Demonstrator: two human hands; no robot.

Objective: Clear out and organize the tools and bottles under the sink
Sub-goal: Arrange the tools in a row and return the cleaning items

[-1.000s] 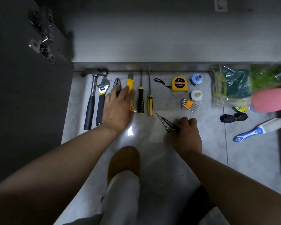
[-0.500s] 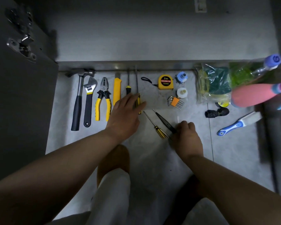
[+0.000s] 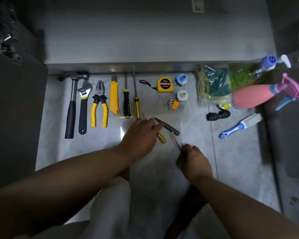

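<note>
Our right hand (image 3: 195, 161) is curled tight round the butt of a slim tool (image 3: 176, 141), whose thin metal shaft sticks out up and to the left, low in the middle of the frame. Our left hand (image 3: 141, 133) lies over a small yellow-handled screwdriver (image 3: 161, 138), fingertips touching a dark tool (image 3: 169, 127) just beside it; we cannot tell whether it pinches either. Half a second ago that left hand lay on the screwdrivers in the row and the right sat beside the two loose tools. Since then the left has crossed to them and the right has drawn back with its tool. We judge the row is nearly set and these last three pieces are next to join it. The row runs across the upper middle: hammer (image 3: 70, 109), wrench (image 3: 83, 109), pliers (image 3: 99, 109), utility knife (image 3: 114, 99), black-handled screwdriver (image 3: 126, 106) and long yellow screwdriver (image 3: 137, 107), all parallel. Right of them sit a tape measure (image 3: 165, 84) and hex keys (image 3: 176, 104), leaving a bare strip of floor (image 3: 154, 169) between. At the upper right a pink spray bottle (image 3: 250, 99) lies tipped against a bag of sponges (image 3: 214, 83), with a brush (image 3: 238, 126) below. The crossed loose tools may tangle as we lift them.
</note>
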